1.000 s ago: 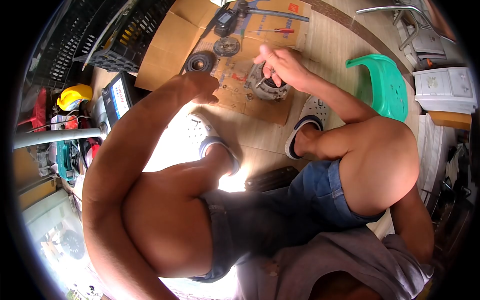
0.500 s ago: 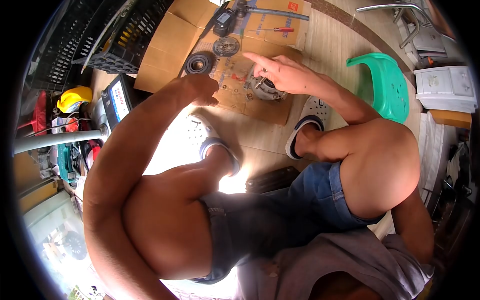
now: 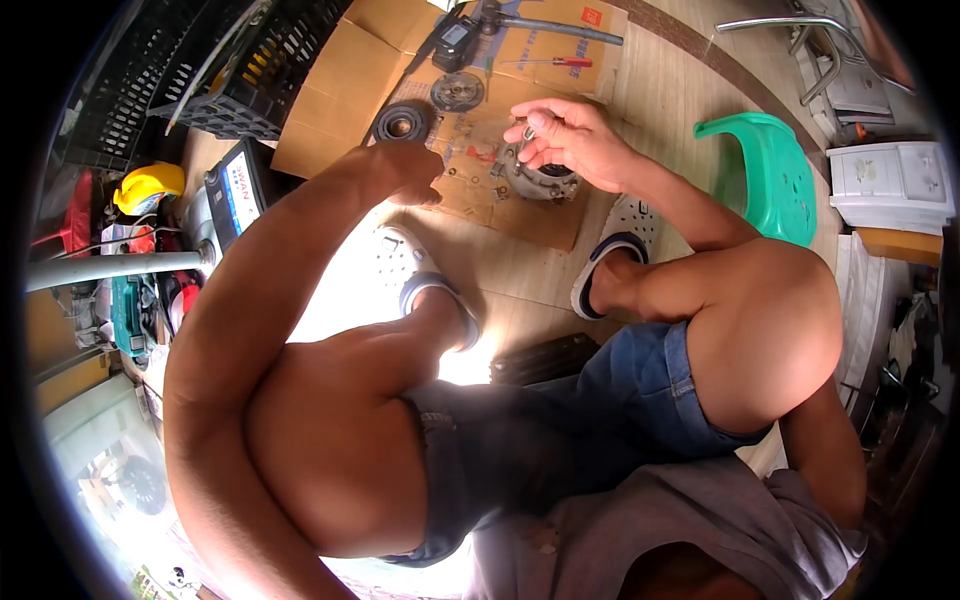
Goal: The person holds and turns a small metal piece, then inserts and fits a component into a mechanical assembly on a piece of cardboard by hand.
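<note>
My left hand (image 3: 408,173) is closed, its fingers curled over the cardboard (image 3: 330,95) just below a dark round ring part (image 3: 401,124). Whatever it may hold is hidden. My right hand (image 3: 580,145) is over a round metal housing (image 3: 540,182), with a small shiny metal part (image 3: 529,132) between thumb and fingers. That part is too small to make out well. A grey disc (image 3: 458,92) lies above the ring part. Small loose pieces lie on the cardboard between my hands.
A hammer (image 3: 560,28), a red-handled screwdriver (image 3: 572,62) and a black device (image 3: 456,36) lie on the cardboard's far part. A green stool (image 3: 775,180) stands at the right, black crates (image 3: 235,110) and a battery box (image 3: 238,190) at the left. My shoes flank the near edge.
My right hand has turned and shifted over the housing, its index finger and thumb changing position around the small metal part. My left hand stays in nearly the same place.
</note>
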Available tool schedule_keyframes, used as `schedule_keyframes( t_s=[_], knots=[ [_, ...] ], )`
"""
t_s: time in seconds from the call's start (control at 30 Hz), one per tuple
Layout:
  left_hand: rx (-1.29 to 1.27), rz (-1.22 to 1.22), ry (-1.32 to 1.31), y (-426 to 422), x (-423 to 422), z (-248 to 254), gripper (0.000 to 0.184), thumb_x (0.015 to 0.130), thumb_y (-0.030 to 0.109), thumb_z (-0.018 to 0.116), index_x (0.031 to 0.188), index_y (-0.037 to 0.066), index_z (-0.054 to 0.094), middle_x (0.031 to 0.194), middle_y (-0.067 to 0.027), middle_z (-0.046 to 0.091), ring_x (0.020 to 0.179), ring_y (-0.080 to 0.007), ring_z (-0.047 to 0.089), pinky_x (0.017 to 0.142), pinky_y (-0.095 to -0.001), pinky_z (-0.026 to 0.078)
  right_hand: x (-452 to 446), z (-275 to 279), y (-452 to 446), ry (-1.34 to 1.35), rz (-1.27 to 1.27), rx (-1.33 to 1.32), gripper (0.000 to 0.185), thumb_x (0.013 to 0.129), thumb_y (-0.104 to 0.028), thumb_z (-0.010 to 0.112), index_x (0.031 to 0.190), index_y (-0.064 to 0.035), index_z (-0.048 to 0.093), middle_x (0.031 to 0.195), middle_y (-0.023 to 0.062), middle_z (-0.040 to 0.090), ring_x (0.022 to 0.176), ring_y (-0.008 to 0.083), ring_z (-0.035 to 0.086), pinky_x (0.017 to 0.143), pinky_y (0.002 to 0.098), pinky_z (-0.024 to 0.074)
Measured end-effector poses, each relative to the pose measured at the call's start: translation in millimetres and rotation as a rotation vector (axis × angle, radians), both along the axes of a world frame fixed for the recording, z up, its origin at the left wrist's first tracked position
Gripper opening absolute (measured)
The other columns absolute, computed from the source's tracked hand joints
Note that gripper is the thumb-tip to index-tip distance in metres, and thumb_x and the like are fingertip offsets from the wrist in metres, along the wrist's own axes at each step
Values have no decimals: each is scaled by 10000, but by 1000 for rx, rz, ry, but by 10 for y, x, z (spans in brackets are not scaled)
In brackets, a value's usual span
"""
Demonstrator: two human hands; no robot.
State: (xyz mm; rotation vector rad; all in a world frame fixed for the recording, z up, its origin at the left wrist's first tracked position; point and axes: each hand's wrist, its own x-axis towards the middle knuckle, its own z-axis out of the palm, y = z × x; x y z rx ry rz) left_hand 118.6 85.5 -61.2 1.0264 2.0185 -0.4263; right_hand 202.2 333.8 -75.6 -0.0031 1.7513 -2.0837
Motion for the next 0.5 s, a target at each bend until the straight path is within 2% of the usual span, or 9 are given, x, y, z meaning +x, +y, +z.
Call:
schedule_keyframes(
  t_s=[0.1,0.13,0.2,0.23,0.3,0.4,0.5],
  knots=[
    [-16,-2,6,2,-2,2,549,950,453,583,1373,107,536,1335,-135,592,1237,-323,554,1030,-417,455,-24,-49,34,-110,28,-59,507,1023,-386,523,1303,37,511,1121,128,616,835,147,614,764,308,547],
    [-18,0,7,-3,-1,-11,549,951,454,581,1374,107,535,1337,-134,591,1239,-322,553,1032,-417,454,-28,-58,52,-101,41,1,497,1026,-399,511,1284,26,531,1101,115,611,806,140,608,736,300,535],
    [89,7,22,-69,1,-54,464,949,415,595,1264,74,607,1240,-154,638,1179,-328,592,983,-422,476,-38,-16,49,-83,70,120,487,1032,-425,487,1247,4,571,1060,87,600,749,126,597,681,284,510],
    [142,10,28,-96,-2,-80,429,949,395,602,1210,57,644,1191,-163,662,1150,-331,611,959,-425,487,-36,0,31,-1,101,230,476,1034,-429,478,1225,-8,591,1057,78,597,732,123,592,663,281,496],
    [115,4,21,-80,9,-39,432,949,397,600,1211,57,643,1195,-164,660,1153,-332,609,962,-426,485,-9,94,-40,162,156,450,464,1037,-438,460,1182,-32,630,1051,60,592,698,117,581,629,277,469],
    [100,-4,18,-56,0,-29,434,950,398,599,1215,57,642,1198,-165,660,1154,-333,609,964,-427,484,-13,273,-84,99,275,651,417,1042,-398,454,1145,-54,666,1086,74,602,720,124,588,642,274,463],
    [114,-13,14,-63,-20,-74,433,949,396,598,1214,57,643,1192,-165,662,1150,-335,611,962,-428,486,-39,-5,16,339,254,598,445,1046,-398,449,1226,-25,609,1124,107,622,786,150,614,697,284,498]
  ],
)
